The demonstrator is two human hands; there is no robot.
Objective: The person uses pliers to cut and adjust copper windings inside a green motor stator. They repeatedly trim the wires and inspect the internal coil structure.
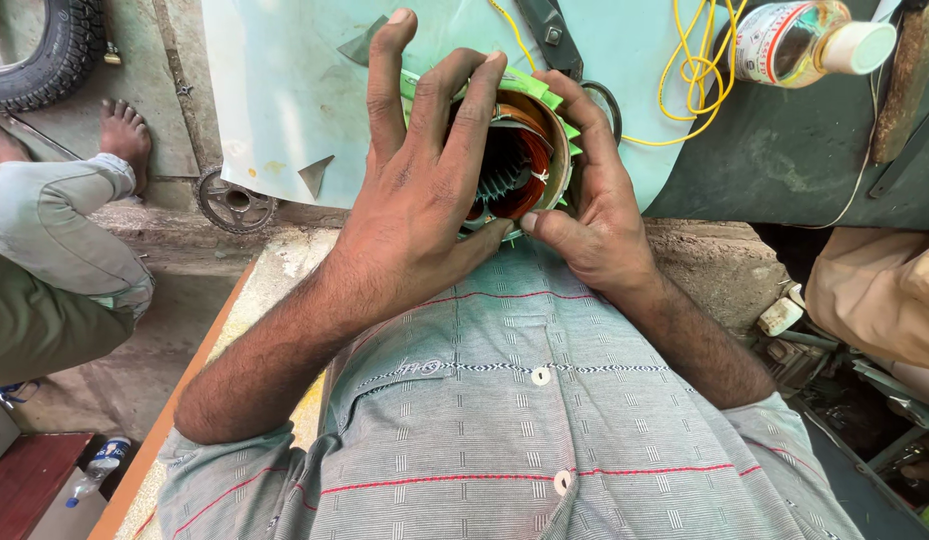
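At upper centre, our left hand (424,190) and right hand (594,195) clasp the motor stator (519,160): likely heavy, rigid; copper windings fragile, so we grip its rim.

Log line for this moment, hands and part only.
left hand: gripping motor stator | right hand: gripping stator | green slot paper: sticking out | copper windings: visible

Your left hand (424,190) lay spread, fingers (387,80) splayed upward, thumb angled right. Your right hand (594,200) curled beside it, thumb tip almost meeting the left's. Both forearms were bare, reaching forward from your chest.
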